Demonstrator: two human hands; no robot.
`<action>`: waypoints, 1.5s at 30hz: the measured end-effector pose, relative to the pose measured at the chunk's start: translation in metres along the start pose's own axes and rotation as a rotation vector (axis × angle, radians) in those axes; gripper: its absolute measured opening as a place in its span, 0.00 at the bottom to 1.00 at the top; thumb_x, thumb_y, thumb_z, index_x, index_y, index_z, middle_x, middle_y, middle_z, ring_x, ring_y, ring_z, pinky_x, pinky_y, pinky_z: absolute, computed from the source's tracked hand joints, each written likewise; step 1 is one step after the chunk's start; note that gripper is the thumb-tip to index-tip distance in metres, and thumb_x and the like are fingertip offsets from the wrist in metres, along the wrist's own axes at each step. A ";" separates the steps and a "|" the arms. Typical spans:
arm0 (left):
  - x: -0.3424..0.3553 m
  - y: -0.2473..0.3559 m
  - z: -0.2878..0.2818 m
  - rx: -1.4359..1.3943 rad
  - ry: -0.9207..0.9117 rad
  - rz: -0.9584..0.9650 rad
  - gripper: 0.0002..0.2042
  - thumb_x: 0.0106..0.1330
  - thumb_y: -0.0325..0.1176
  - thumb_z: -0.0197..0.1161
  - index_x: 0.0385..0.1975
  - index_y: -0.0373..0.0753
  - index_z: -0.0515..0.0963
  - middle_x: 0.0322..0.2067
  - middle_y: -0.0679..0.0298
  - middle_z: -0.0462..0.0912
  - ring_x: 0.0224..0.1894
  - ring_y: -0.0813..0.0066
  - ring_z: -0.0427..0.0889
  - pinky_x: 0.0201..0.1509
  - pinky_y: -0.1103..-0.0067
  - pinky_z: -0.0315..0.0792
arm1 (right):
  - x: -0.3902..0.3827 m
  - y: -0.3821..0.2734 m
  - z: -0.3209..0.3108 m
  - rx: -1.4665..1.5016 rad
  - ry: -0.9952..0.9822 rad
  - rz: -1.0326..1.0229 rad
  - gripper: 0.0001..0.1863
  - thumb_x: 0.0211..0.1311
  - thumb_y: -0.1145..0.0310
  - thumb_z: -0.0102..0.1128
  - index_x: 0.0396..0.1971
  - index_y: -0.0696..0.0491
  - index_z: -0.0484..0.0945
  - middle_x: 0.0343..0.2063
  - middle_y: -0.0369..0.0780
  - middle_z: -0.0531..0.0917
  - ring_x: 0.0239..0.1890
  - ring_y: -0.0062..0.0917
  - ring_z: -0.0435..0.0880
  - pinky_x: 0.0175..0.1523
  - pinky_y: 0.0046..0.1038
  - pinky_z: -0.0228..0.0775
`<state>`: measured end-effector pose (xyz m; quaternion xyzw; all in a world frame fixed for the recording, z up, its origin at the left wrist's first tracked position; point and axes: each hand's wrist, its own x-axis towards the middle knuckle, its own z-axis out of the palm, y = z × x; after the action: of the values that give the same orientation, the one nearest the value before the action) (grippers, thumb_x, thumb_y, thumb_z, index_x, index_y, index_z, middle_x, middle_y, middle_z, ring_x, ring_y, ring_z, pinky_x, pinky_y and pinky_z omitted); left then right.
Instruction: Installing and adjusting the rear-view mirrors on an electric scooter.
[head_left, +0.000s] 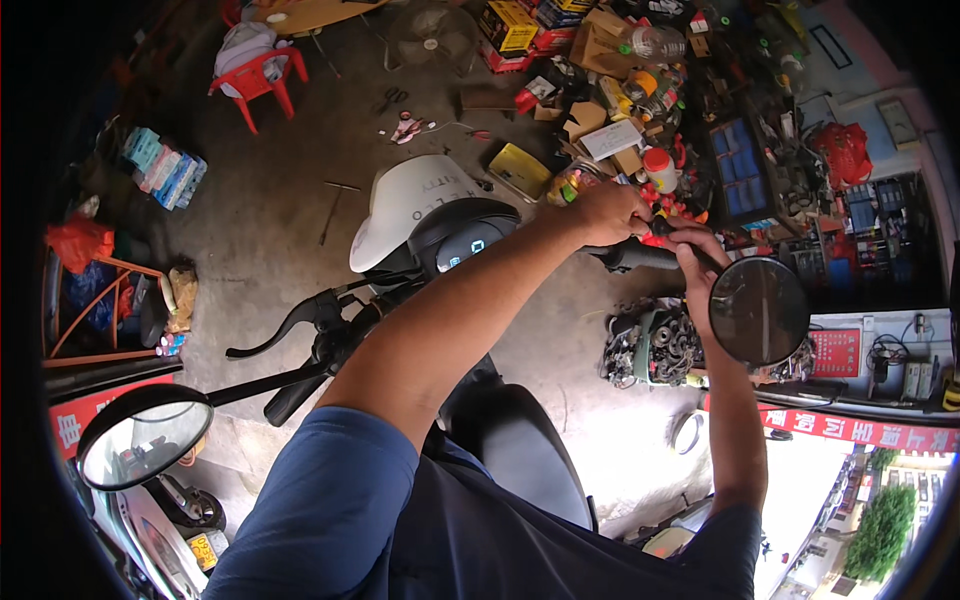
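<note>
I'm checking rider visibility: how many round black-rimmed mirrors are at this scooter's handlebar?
2: the left-side mirror at the picture's lower left, and the right-side mirror near the right hand.

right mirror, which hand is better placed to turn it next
Probably the right hand: it is closer to the right mirror, while the left hand reaches across the scooter.
</note>
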<state>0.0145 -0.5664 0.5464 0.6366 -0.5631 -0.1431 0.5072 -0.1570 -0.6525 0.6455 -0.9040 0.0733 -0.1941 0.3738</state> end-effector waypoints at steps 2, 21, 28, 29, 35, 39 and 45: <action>0.003 0.002 0.000 0.008 0.028 0.029 0.08 0.60 0.37 0.64 0.33 0.40 0.83 0.30 0.54 0.83 0.34 0.58 0.83 0.41 0.68 0.74 | -0.004 0.009 0.010 0.166 0.099 0.057 0.08 0.70 0.74 0.50 0.42 0.61 0.74 0.44 0.46 0.81 0.48 0.29 0.80 0.58 0.32 0.73; 0.003 0.001 -0.002 0.066 0.036 0.030 0.11 0.59 0.40 0.67 0.38 0.45 0.84 0.35 0.55 0.84 0.40 0.57 0.84 0.46 0.66 0.75 | 0.011 0.037 0.014 0.698 0.345 0.215 0.05 0.72 0.75 0.44 0.43 0.57 0.69 0.42 0.49 0.82 0.45 0.32 0.83 0.48 0.34 0.81; 0.002 0.001 -0.002 0.011 -0.014 -0.005 0.10 0.59 0.40 0.66 0.38 0.45 0.84 0.35 0.57 0.85 0.40 0.59 0.84 0.45 0.67 0.75 | -0.002 0.037 0.031 0.654 0.485 0.106 0.04 0.70 0.76 0.47 0.42 0.58 0.68 0.43 0.51 0.81 0.45 0.32 0.84 0.48 0.33 0.83; 0.001 0.002 -0.002 0.009 -0.016 -0.005 0.10 0.59 0.40 0.66 0.38 0.45 0.84 0.35 0.57 0.85 0.40 0.59 0.84 0.45 0.67 0.75 | -0.003 0.036 0.033 0.653 0.486 0.108 0.04 0.70 0.76 0.47 0.42 0.58 0.68 0.43 0.51 0.81 0.45 0.32 0.84 0.48 0.33 0.83; 0.002 0.003 0.000 0.028 0.022 0.040 0.11 0.59 0.41 0.66 0.38 0.45 0.84 0.35 0.57 0.85 0.40 0.60 0.84 0.45 0.68 0.76 | -0.005 0.031 0.038 0.553 0.552 0.128 0.06 0.70 0.75 0.47 0.43 0.60 0.67 0.45 0.52 0.80 0.44 0.32 0.84 0.47 0.32 0.83; 0.002 0.003 -0.002 0.075 0.025 0.034 0.12 0.58 0.41 0.66 0.38 0.43 0.84 0.34 0.57 0.85 0.39 0.59 0.84 0.44 0.67 0.75 | -0.001 0.034 0.032 0.615 0.504 0.132 0.05 0.70 0.76 0.46 0.43 0.59 0.67 0.44 0.52 0.81 0.44 0.32 0.83 0.49 0.34 0.82; 0.004 0.015 -0.008 0.096 -0.016 -0.010 0.13 0.57 0.40 0.68 0.37 0.40 0.83 0.35 0.56 0.84 0.41 0.57 0.82 0.46 0.67 0.74 | 0.003 0.040 0.024 0.692 0.426 0.144 0.04 0.70 0.76 0.47 0.42 0.58 0.67 0.43 0.52 0.81 0.44 0.32 0.83 0.49 0.34 0.82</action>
<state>0.0128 -0.5637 0.5634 0.6617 -0.5701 -0.1234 0.4710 -0.1437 -0.6667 0.6030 -0.6570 0.1426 -0.3632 0.6450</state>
